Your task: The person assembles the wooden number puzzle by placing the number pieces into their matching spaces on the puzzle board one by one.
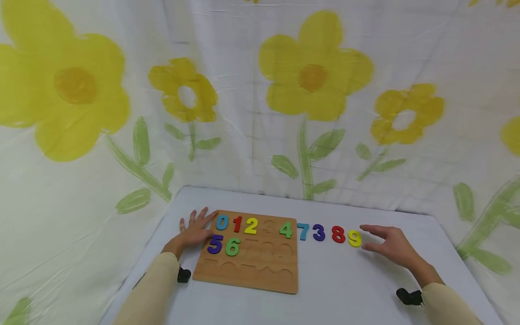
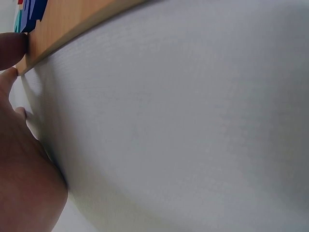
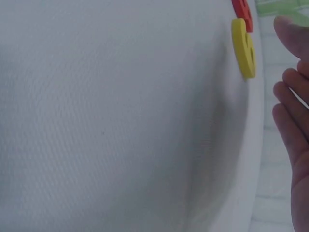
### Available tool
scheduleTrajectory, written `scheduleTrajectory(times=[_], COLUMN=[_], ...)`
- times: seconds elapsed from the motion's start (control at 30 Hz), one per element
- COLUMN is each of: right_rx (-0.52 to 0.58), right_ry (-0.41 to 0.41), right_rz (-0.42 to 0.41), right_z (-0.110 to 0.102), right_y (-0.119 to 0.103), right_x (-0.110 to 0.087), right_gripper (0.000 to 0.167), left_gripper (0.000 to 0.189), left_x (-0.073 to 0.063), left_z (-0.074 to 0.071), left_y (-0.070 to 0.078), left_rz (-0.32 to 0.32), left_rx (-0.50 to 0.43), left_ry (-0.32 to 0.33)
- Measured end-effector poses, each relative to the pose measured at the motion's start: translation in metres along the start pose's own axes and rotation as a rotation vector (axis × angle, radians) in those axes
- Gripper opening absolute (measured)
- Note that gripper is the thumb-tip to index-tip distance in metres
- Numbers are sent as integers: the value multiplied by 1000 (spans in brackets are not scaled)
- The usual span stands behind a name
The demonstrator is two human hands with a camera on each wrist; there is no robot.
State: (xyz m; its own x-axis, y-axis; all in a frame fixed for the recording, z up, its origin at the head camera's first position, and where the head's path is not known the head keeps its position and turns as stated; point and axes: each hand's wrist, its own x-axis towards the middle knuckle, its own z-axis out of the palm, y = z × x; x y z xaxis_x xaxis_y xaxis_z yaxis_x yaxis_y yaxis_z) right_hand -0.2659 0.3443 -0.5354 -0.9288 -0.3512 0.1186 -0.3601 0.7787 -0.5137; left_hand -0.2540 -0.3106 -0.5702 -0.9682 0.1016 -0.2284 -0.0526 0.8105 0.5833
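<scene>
A wooden number puzzle board (image 1: 243, 276) lies on the white table. My left hand (image 1: 196, 232) rests at its upper left corner, fingers spread, thumb over the edge beside the purple 5 (image 1: 215, 244). The board also carries a blue 0 (image 1: 219, 224), red 1 (image 1: 237, 224), yellow 2 (image 1: 251, 225), green 4 (image 1: 286, 230) and green 6 (image 1: 232, 247). My right hand (image 1: 392, 246) holds nothing; its thumb and fingers stand apart just right of the yellow 9 (image 1: 355, 238), which also shows in the right wrist view. Beside the 9 is the red 8 (image 1: 338, 234).
Left of the 8, a purple 3 (image 1: 318, 232) and a blue 7 (image 1: 303, 231) lie in the same row, the 7 at the board's right edge. Behind the table (image 1: 345, 289) hangs a white curtain with painted yellow flowers (image 1: 314, 77).
</scene>
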Motion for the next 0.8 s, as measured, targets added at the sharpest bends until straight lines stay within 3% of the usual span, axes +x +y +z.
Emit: scheduleTrajectory(times=[0.37, 0.8], right_rx=[91, 47], right_ry=[-43, 4], right_rz=[19, 12], right_z=[29, 30], right_y=[2, -2], right_x=[21, 10], right_gripper=[61, 57], left_gripper=[85, 86], left_x=[-9, -2], left_z=[-6, 0], left_y=[-9, 1], left_rz=[19, 39], left_rx=[0, -22], left_ry=[17, 10])
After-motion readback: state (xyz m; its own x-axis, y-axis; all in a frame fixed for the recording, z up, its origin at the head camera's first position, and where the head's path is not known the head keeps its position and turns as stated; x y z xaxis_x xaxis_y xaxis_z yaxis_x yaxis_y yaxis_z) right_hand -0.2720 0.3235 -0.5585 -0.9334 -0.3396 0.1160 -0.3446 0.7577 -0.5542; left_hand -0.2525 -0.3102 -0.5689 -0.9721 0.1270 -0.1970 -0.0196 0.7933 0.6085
